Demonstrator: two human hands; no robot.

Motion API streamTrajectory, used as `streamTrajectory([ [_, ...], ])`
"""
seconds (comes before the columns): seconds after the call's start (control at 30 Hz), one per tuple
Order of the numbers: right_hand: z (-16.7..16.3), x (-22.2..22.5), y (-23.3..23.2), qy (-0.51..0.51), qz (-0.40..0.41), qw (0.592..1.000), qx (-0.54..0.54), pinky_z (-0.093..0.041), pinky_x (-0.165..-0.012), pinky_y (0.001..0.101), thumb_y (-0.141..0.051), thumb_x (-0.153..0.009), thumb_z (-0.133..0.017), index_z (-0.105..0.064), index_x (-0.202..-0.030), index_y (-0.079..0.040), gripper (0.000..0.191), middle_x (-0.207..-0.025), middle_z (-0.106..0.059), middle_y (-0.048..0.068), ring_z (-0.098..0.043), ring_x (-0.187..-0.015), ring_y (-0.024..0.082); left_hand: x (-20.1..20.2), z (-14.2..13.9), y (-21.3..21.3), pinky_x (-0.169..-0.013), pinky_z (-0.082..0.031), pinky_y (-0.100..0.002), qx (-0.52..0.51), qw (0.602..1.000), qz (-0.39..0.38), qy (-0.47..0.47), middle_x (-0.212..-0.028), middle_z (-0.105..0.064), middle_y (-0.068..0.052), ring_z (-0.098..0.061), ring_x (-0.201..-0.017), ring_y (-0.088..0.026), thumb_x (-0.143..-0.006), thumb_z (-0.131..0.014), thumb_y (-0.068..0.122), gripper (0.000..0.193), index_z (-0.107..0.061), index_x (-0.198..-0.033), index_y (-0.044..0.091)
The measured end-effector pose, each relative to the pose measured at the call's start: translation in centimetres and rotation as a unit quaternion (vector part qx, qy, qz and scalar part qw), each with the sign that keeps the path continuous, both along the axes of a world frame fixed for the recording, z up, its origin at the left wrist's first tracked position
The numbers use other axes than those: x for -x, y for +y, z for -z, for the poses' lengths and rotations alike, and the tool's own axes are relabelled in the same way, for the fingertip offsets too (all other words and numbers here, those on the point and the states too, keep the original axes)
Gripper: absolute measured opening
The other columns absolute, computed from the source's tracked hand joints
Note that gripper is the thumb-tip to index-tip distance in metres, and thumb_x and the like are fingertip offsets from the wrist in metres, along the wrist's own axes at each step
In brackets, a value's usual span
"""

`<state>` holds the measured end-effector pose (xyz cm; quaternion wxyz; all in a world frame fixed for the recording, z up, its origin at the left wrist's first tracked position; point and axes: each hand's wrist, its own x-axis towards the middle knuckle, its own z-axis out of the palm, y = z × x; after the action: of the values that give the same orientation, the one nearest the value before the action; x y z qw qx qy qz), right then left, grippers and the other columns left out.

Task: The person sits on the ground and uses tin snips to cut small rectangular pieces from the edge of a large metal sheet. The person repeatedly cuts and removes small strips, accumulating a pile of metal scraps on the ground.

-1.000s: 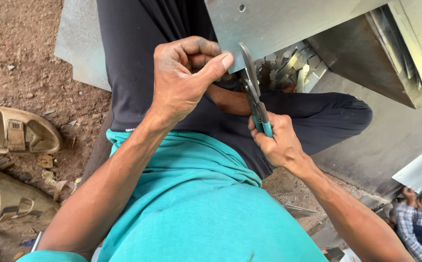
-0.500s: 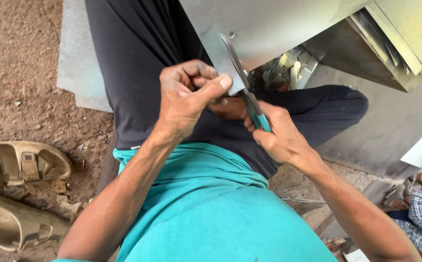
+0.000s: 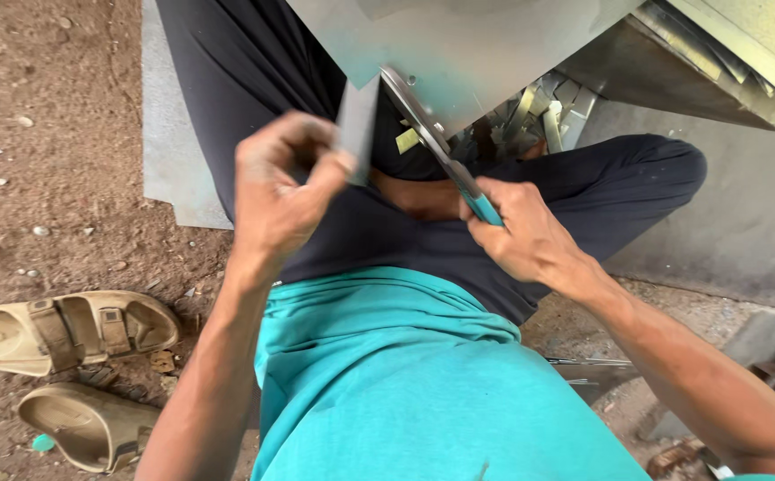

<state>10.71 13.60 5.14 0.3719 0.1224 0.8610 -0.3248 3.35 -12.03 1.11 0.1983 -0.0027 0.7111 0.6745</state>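
While one left hand (image 3: pixel 276 191) pinches one metal strip (image 3: pixel 356 125), one right hand (image 3: pixel 517 236) clasps one snips (image 3: pixel 428 138); two sandals (image 3: pixel 62 330) lie nearby.

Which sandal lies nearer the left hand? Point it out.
The upper sandal, lying flat with its straps and buckles showing, lies nearer the left hand; the lower sandal sits farther down the dirt.

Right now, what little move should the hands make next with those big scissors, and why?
Probably squeeze the snips shut for another bite. The right hand grips their teal handles, the blades sit at the metal sheet edge, and the left hand pinches the cut strip aside, which is not yet free.
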Motion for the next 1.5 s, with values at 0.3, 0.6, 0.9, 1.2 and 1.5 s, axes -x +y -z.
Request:
streamTrajectory([
  [0.3,-0.5,-8.8,6.8,0.082,0.014,0.996,0.025,-0.047,-0.052,0.0312,0.0,-0.074,-0.059,-0.065,-0.08,-0.002,0.008,-0.06,-0.063,0.008,-0.059,-0.053,0.015,-0.3,6.2,2.0,-0.088,-0.051,-0.042,0.121,0.938,0.005,0.324,-0.106,-0.07,-0.015,-0.063,-0.097,-0.03,-0.092,-0.08,0.014,0.036,-0.066,-0.122,0.0],
  [0.6,-1.3,-4.4,7.3,0.047,-0.062,0.997,-0.019,-0.055,-0.067,0.0332,-0.008,-0.078,-0.052,-0.064,-0.097,0.0,0.024,-0.078,-0.068,0.01,-0.067,-0.069,0.019,0.6,0.7,5.1,-0.056,-0.03,-0.029,-0.111,0.99,-0.018,-0.084,-0.069,-0.057,-0.018,-0.043,-0.061,-0.014,-0.098,-0.075,0.018,0.029,-0.076,-0.088,-0.009],
  [0.9,-0.9,6.8,0.6,-0.06,-0.179,0.976,0.112,-0.057,-0.071,0.0347,-0.013,-0.067,-0.051,-0.058,-0.118,0.001,0.053,-0.101,-0.07,0.012,-0.066,-0.08,0.023,-0.4,2.8,-3.7,-0.092,-0.065,-0.028,-0.307,0.942,-0.136,0.026,-0.111,-0.077,-0.011,-0.077,-0.101,-0.016,-0.108,-0.072,0.016,0.024,-0.069,-0.126,0.0],
  [1.2,-2.2,10.7,-0.3,-0.046,-0.289,0.955,0.055,-0.055,-0.075,0.0404,-0.008,-0.074,-0.053,-0.061,-0.102,0.005,0.032,-0.089,-0.069,0.015,-0.068,-0.082,0.026,-0.4,3.0,-3.5,-0.089,-0.064,-0.027,-0.308,0.94,-0.146,0.025,-0.109,-0.077,-0.013,-0.077,-0.1,-0.016,-0.108,-0.073,0.013,0.024,-0.069,-0.127,-0.002],
  [1.5,-1.5,12.0,1.3,-0.04,-0.282,0.959,0.01,-0.057,-0.072,0.0397,-0.009,-0.077,-0.055,-0.066,-0.094,0.003,0.024,-0.077,-0.071,0.014,-0.072,-0.074,0.027,1.7,2.2,-5.1,-0.073,-0.062,-0.026,-0.234,0.956,-0.163,0.066,-0.096,-0.074,-0.008,-0.071,-0.078,-0.011,-0.106,-0.078,0.01,0.013,-0.074,-0.111,-0.001],
])
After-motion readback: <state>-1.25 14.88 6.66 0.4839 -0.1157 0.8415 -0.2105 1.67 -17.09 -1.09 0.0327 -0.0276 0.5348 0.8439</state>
